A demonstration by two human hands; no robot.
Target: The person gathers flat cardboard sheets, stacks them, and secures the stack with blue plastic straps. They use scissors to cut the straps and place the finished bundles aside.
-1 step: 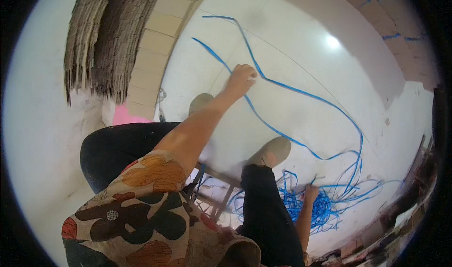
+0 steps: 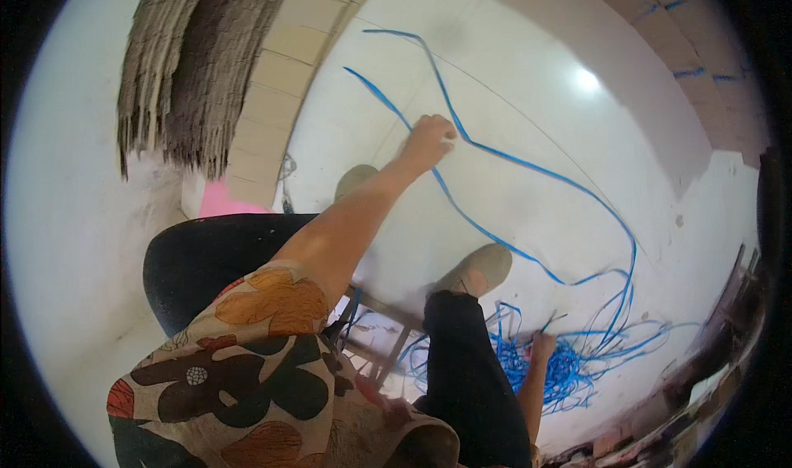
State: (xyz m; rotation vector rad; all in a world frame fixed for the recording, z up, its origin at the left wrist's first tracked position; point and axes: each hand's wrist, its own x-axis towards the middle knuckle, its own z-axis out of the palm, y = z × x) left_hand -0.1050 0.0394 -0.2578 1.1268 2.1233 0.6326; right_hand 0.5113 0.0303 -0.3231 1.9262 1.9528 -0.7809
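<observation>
Strapping [image 2: 561, 371], seemingly light and springy, best pinched near an end, is strewn toward the right edge of the floor [image 2: 528, 96]; any grip by the half-curled left hand [image 2: 431, 141] or right hand [image 2: 544, 346] cannot be told.

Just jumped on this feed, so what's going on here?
The person's left hand is over one of two long blue straps strung loosely across the pale floor; whether it grips is unclear. The right hand is down at a tangled blue pile beside the right leg.
</observation>
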